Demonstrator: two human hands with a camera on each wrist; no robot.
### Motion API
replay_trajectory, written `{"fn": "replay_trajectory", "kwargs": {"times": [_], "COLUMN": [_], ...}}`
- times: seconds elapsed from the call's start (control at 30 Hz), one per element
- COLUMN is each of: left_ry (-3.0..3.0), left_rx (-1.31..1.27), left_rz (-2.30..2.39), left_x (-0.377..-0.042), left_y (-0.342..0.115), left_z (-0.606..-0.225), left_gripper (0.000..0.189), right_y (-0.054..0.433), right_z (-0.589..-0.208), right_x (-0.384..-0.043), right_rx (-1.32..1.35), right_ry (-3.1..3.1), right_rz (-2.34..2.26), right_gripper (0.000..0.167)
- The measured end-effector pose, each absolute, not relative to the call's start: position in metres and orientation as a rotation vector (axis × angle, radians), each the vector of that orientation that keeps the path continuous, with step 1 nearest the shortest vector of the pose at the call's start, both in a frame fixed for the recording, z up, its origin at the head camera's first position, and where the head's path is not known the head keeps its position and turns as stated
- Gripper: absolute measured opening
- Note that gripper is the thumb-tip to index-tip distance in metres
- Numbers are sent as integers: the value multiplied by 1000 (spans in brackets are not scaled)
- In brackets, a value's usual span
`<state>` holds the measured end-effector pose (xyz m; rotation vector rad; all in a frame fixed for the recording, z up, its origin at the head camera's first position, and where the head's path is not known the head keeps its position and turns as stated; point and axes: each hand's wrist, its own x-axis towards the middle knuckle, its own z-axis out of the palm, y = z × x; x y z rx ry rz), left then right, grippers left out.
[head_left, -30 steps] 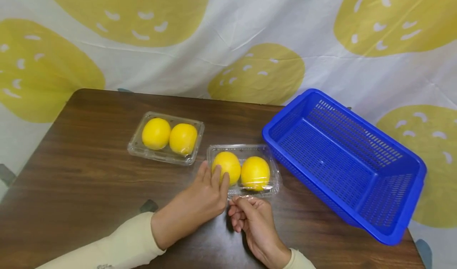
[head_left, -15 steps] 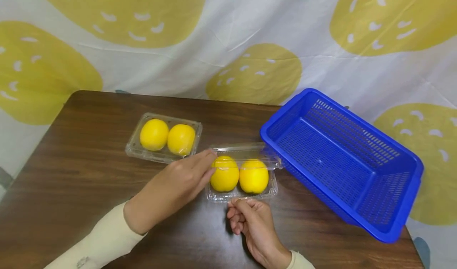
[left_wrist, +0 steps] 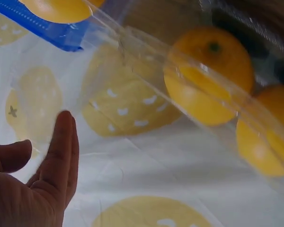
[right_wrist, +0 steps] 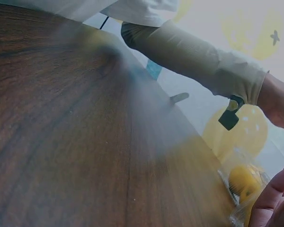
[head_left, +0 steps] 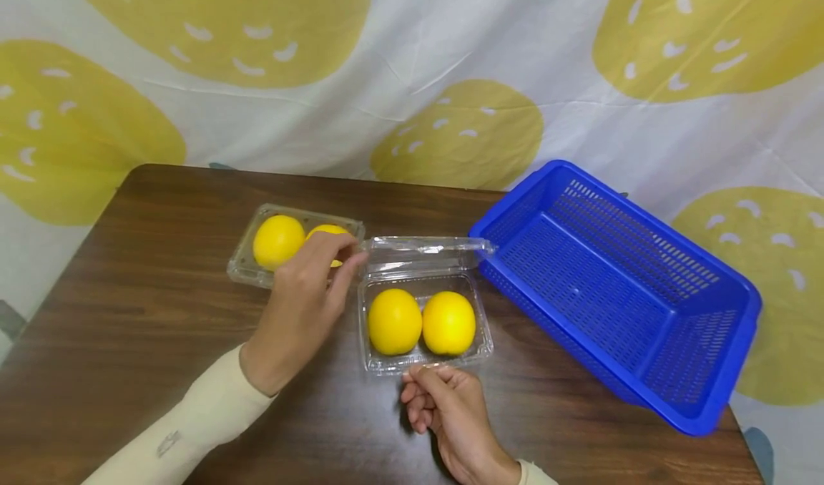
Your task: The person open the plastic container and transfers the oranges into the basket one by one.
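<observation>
A clear plastic clamshell box [head_left: 487, 348] holds two oranges [head_left: 395, 322] in front of me. Its lid [head_left: 418, 255] stands raised along the far side. My right hand [head_left: 453, 406] pinches the near edge between thumb and forefinger. At the lid's left end is my left hand [head_left: 302, 285], thumb apart from the fingers. In the left wrist view those fingers [left_wrist: 57, 165] are straight, with nothing between them and the thumb. Beyond the left hand lies a second clamshell box [head_left: 241, 269] with two oranges, one partly hidden by the hand.
To the right, a blue slotted basket [head_left: 611, 299] sits at an angle, its left corner close to the raised lid. The brown wooden table [head_left: 161, 306] ends at a white cloth [head_left: 425, 34] printed with yellow shapes.
The lid has swung up and back off the oranges. My left hand has moved left and away from the box's front, while my right hand keeps its pinch on the near edge.
</observation>
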<state>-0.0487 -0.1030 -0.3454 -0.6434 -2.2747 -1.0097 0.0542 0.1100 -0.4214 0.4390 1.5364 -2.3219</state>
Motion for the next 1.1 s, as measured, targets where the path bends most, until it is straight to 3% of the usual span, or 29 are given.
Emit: {"fn": "replay_trajectory", "kwargs": {"times": [0.33,1.1], "left_ry": [-2457,-2476], "left_rx": [-570,-423], "left_rz": [-1297,-1309], "left_x": [-30,56], "left_y": [-100,-86], "left_z": [-361,-391], "left_gripper": [71,74], "right_y": [112,119], "right_z": [-420,-415], "right_x": [62,77], "right_rx": [429,390], "right_ry": [1496,1474], "right_rz": [-2315,-2259], "right_gripper": [20,25]}}
